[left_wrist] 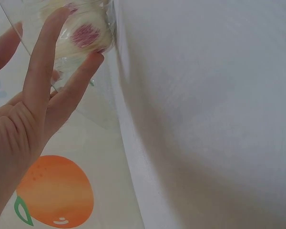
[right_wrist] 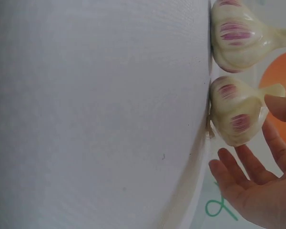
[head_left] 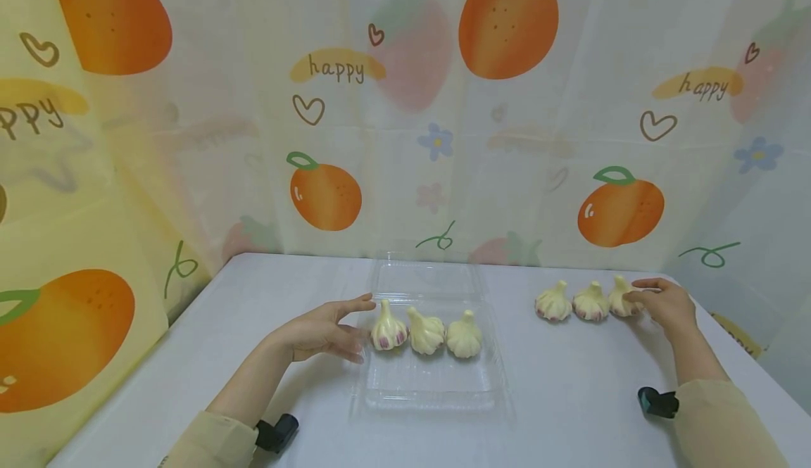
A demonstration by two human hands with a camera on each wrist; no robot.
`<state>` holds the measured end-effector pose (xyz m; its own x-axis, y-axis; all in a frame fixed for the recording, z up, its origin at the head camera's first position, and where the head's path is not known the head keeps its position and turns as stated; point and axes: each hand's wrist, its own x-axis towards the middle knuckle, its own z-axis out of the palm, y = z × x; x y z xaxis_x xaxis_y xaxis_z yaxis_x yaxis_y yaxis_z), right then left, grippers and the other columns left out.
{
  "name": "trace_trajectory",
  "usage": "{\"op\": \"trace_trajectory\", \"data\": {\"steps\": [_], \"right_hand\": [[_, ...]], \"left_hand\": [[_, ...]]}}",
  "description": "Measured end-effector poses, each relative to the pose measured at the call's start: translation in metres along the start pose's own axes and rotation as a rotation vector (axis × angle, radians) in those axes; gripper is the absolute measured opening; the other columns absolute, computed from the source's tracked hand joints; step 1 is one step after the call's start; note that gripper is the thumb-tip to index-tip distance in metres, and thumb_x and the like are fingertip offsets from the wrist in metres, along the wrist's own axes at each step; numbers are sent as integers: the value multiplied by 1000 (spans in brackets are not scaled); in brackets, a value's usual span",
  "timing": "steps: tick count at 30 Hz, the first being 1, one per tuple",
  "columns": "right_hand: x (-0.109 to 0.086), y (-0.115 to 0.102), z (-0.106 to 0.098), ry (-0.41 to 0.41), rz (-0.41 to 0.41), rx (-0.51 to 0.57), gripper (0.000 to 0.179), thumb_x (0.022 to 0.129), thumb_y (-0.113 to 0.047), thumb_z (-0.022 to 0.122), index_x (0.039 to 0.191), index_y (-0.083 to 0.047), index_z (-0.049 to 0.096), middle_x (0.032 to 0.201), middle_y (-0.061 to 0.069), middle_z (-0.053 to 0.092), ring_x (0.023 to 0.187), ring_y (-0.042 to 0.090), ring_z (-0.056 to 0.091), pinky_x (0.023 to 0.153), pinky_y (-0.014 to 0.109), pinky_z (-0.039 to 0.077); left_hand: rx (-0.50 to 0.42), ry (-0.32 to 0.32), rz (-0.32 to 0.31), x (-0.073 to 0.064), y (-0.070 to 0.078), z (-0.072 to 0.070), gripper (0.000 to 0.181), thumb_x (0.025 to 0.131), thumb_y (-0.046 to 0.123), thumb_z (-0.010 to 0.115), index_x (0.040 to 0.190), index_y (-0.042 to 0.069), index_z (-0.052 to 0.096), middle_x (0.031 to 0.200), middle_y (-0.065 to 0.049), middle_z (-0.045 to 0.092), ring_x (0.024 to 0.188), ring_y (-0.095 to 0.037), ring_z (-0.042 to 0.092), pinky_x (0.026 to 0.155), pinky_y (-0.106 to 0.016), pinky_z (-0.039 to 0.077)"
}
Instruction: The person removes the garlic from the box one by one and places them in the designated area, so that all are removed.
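Three garlic bulbs (head_left: 427, 333) sit in a row inside a clear plastic box (head_left: 431, 397), its lid folded back. At the box's left wall is my left hand (head_left: 319, 331), fingers extended beside the leftmost bulb; in the left wrist view the fingertips (left_wrist: 96, 58) overlap the clear wall, purple-streaked garlic (left_wrist: 86, 36) behind it. Another row of three bulbs (head_left: 591, 302) stands on the table at the right. My right hand (head_left: 668, 306) is at the rightmost of these, garlic (right_wrist: 236, 112), with thumb beside its neck and fingers loosely spread around its side. That bulb stands upright on the table.
The white-covered table (head_left: 570, 397) ends at the back against a curtain (head_left: 393, 137) printed with oranges, hearts and words. The raised lid (head_left: 426, 278) lies toward the back edge. Dark wrist devices (head_left: 277, 433) sit below both sleeves.
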<state>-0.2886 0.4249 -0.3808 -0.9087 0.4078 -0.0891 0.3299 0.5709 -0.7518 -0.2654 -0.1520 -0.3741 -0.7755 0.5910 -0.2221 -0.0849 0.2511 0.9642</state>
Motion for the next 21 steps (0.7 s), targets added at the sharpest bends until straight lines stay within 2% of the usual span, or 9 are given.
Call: {"op": "trace_trajectory", "data": {"steps": [3, 4, 8, 12, 15, 18, 21], "right_hand": [[0, -1, 0, 20, 0, 4, 62, 95, -33, 58, 141, 5, 43, 152, 33, 32, 130, 51, 34, 99, 62, 41], [0, -1, 1, 33, -1, 9, 62, 95, -34, 57, 141, 5, 43, 152, 33, 33, 131, 51, 34, 98, 62, 41], [-1, -4, 3, 123, 2, 38, 60, 95, -37, 58, 139, 2, 47, 147, 31, 41, 125, 46, 41, 81, 43, 44], [-2, -11, 4, 219, 7, 85, 57, 96, -39, 56, 137, 0, 49, 147, 26, 44, 126, 42, 44, 73, 27, 40], [-3, -18, 4, 282, 1, 121, 55, 96, -39, 57, 137, -3, 51, 146, 20, 49, 121, 33, 48, 68, 18, 39], [-4, -26, 5, 336, 6, 193, 40, 93, -37, 62, 125, -13, 61, 119, 1, 63, 102, 13, 52, 64, 10, 40], [-6, -35, 7, 371, -6, 256, 22, 91, -35, 67, 110, -26, 64, 93, -22, 52, 85, -4, 43, 66, 7, 40]], "left_hand": [[-3, 0, -2, 0, 0, 0, 84, 82, -5, 67, 155, 2, 26, 170, -3, 1, 144, -40, 40, 90, -41, 62], [-6, -1, -1, -1, 0, 0, 85, 82, -5, 67, 155, 2, 26, 170, -3, 1, 144, -40, 39, 90, -41, 62], [-7, -2, 0, -1, 1, 0, 85, 82, -5, 67, 155, 2, 25, 170, -3, 1, 144, -41, 39, 90, -41, 62], [-4, -4, 2, -1, 1, 0, 84, 82, -5, 67, 155, 2, 26, 170, -3, 1, 144, -40, 40, 90, -41, 62], [-5, -7, 4, 0, 0, -1, 85, 82, -4, 67, 155, 2, 26, 170, -3, 0, 144, -39, 40, 91, -42, 62], [-8, -9, 3, 0, -1, -1, 85, 82, -4, 67, 155, 3, 26, 170, -3, 0, 144, -40, 39, 91, -42, 61], [-10, -7, 0, 1, -2, -1, 84, 82, -5, 67, 155, 3, 26, 170, -2, 0, 145, -39, 39, 91, -42, 61]]}}
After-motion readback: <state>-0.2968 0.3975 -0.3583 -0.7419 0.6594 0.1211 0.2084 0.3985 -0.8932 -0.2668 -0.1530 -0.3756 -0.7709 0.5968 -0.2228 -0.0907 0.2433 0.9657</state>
